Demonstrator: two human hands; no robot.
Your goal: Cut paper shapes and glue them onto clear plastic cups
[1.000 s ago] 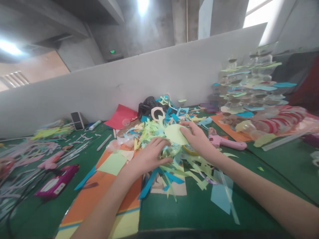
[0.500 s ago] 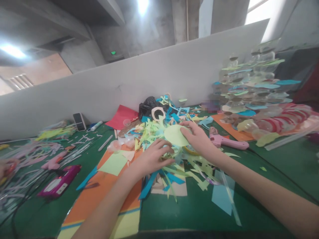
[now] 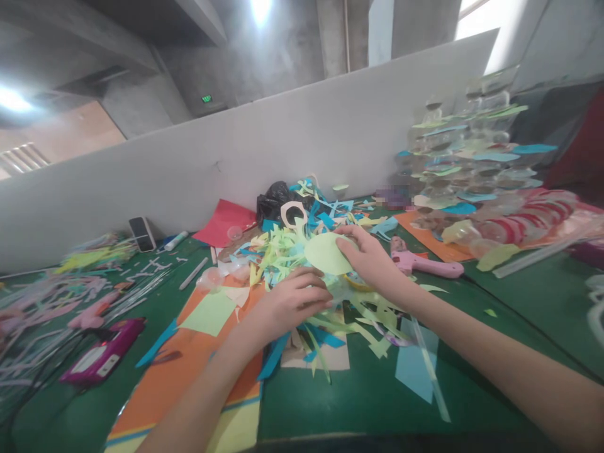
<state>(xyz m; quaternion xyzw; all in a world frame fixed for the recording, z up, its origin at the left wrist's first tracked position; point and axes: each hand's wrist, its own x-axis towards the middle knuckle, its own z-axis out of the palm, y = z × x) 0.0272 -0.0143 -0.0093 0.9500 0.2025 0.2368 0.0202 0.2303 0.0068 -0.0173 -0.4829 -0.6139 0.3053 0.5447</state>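
Note:
My right hand [image 3: 370, 259] pinches a pale green paper oval [image 3: 325, 253] by its right edge, thumb on top. Just left of it and lower, my left hand [image 3: 298, 297] hovers with its fingers loosely curved and slightly apart, and I see nothing held in it. Beneath both hands lies a heap of light green paper strips [image 3: 283, 248], with blue strips [image 3: 276, 355] among them. Part of a yellow ring-shaped thing [image 3: 357, 282] shows under my right hand.
Pink glue guns lie on the green table, one to the right [image 3: 427, 263] and another to the left [image 3: 92, 314]. A magenta box [image 3: 104, 352] with a cable sits at left. Stacked clear plastic cups with paper pieces [image 3: 467, 154] stand at the back right, before a grey partition [image 3: 189, 163].
The view has shifted slightly, so the table items sit a little further left. My left hand's fingers and thumb have come closer together. My right hand keeps the paper oval.

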